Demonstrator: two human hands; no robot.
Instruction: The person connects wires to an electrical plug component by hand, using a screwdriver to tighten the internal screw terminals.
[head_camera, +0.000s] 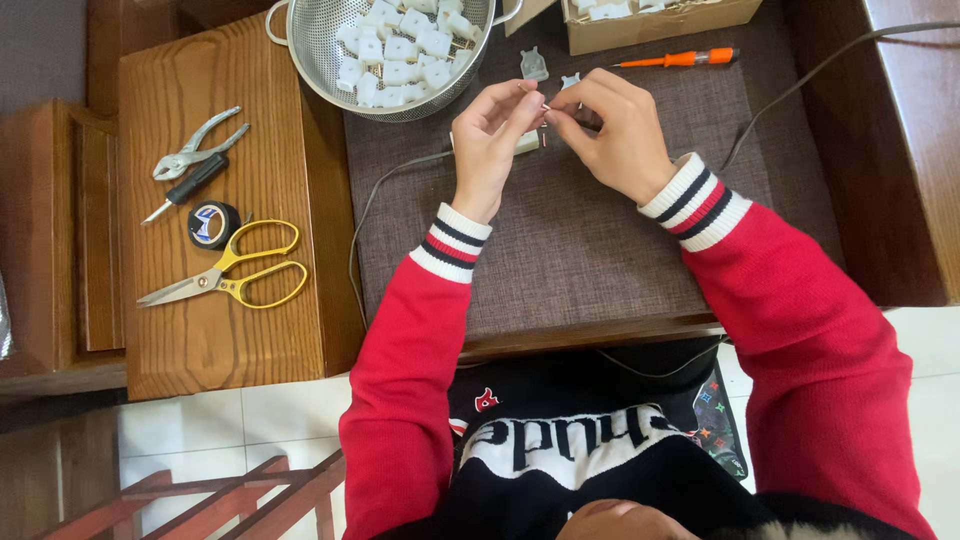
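Note:
My left hand (495, 135) and my right hand (615, 130) meet above a brown woven mat (570, 250), fingertips pinched together on a tiny part with a thin wire end (546, 108). A small white plastic piece (528, 143) lies just under the hands, partly hidden. A grey cable (385, 185) runs from under the hands off to the left. Both wrists wear red sleeves with striped cuffs.
A metal colander (300, 50) full of white plastic parts sits at the top. A cardboard box (650, 30) and an orange screwdriver (680, 59) lie top right. On the wooden side table (200, 330): pliers (195, 145), small screwdriver (185, 190), tape roll (213, 223), yellow scissors (240, 275).

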